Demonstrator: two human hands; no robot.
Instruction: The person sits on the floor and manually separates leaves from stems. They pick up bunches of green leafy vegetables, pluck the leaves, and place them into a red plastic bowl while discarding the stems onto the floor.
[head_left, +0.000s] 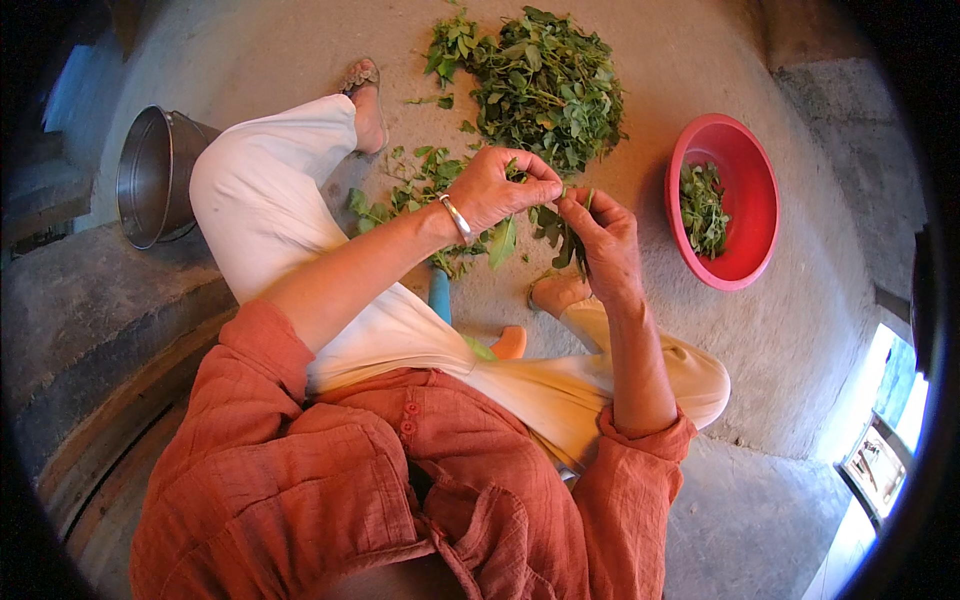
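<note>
My left hand (496, 189), with a metal bangle at the wrist, pinches a green stem between thumb and fingertips. Its tips nearly meet those of my right hand (606, 238), which grips several leafy sprigs (553, 232); their dark leaves hang below the fingers. Beyond both hands a large heap of leafy greens (544, 86) lies on the floor. Loose stems and leaves (409, 195) are scattered under and to the left of my left hand. Off to the right stands a red plastic basin (754, 217) with picked leaves (703, 210) on its bottom.
A metal bucket (141, 180) sits at the left, beside my bent knee. Between my legs a blue cylindrical object (439, 296) and an orange object (510, 343) show partly. A raised ledge (97, 300) runs along the left. My sandalled foot (367, 112) rests near the heap.
</note>
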